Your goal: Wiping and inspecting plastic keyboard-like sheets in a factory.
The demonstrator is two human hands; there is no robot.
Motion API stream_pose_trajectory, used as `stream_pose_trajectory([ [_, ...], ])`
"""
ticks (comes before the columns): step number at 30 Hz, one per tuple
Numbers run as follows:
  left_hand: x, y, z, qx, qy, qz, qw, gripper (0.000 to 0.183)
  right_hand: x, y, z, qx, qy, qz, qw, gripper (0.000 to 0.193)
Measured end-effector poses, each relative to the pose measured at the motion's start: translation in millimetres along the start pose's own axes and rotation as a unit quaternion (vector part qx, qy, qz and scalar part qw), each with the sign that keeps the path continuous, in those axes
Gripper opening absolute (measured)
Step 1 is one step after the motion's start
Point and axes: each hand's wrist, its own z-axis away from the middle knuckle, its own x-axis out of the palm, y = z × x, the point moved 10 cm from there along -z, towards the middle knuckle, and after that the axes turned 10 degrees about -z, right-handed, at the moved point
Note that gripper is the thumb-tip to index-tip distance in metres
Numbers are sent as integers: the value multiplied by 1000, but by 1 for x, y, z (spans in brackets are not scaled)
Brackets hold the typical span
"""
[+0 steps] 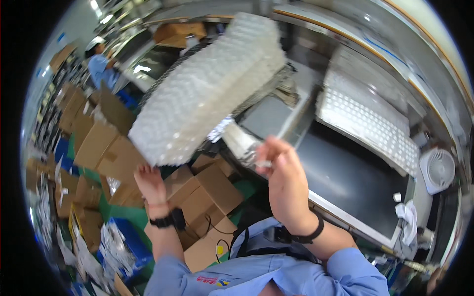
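A bulky stack of translucent white dimpled plastic sheets or trays (207, 89) lies at a slant across the upper middle, its lower left end jutting past the bench. My left hand (150, 185) is just below that end, fingers slightly apart and pointing up at its edge. Whether they touch it I cannot tell. A crumpled strip of clear plastic film (239, 143) runs from beneath the stack to the curled fingers of my right hand (285, 182). Those fingers are blurred by motion and look closed on the film's end.
At right, a second dimpled stack (368, 108) lies by a dark flat panel (340, 172) on the bench. A white fan (437, 170) stands beyond it. Cardboard boxes (197, 197) and a blue bin (123, 244) fill the floor at left. Another person (101, 66) works far left.
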Motion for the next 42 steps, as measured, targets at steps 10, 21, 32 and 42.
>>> stream_pose_trajectory([
  [10,196,-31,238,-37,-651,-60,756,32,-162,-121,110,-50,45,128,989,5],
  [21,455,-74,388,390,-681,-367,500,34,-256,-201,159,-221,213,120,944,10],
  [32,529,-193,403,415,-724,-428,347,40,-317,-239,178,-247,249,64,934,9],
  [42,540,-109,373,439,-562,-409,570,26,-329,-225,171,-160,185,3,970,24],
])
